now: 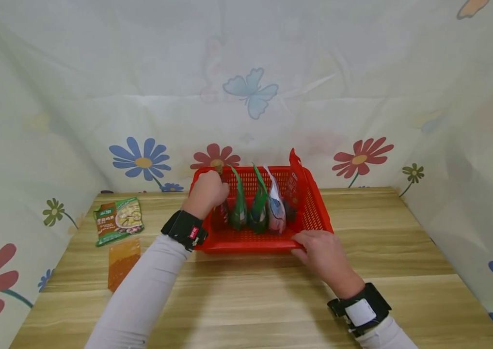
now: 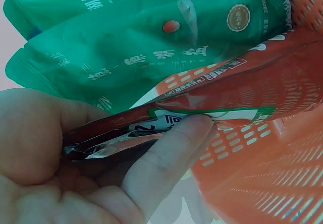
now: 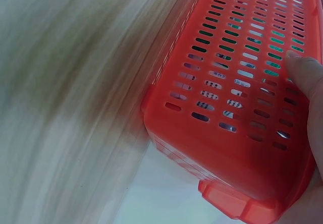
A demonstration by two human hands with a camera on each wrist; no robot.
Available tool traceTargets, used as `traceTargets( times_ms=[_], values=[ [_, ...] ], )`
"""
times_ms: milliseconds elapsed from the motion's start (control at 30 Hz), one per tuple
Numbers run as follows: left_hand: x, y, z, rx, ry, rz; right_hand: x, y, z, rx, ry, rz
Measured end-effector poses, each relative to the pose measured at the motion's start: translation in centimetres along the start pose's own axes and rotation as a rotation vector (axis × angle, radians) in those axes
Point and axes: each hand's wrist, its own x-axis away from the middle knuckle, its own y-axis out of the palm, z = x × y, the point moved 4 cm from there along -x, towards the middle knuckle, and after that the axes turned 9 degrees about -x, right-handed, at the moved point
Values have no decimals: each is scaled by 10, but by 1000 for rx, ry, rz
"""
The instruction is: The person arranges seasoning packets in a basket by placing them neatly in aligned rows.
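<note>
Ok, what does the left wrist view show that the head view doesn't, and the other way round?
Only the left wrist view shows the grip: the left hand pinches the top edge of a dark red packet between thumb and fingers, with green pouches right behind it.

Only the head view shows the right hand holding the near rim of the red basket, plus a green packet and an orange packet lying on the wooden table.

Both show the left hand, the basket and the upright green pouches.

Fingers (image 3: 305,75) hold the red basket (image 3: 227,108) on the wooden table (image 3: 65,82).
</note>
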Motion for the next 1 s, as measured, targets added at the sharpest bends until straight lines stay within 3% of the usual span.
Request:
traceTargets(
  times_ms=[133, 433, 667, 1000],
  values=[
    [2, 0, -2, 27, -7, -16, 0, -1, 0, 7, -3, 4],
    [8, 3, -11, 103, -24, -151, 0, 0, 0, 13, -9, 17],
    [11, 1, -14, 94, 32, -89, 0, 1, 0, 14, -15, 21],
    [19, -3, -17, 84, 84, -130, 1, 0, -1, 21, -15, 24]
  ],
)
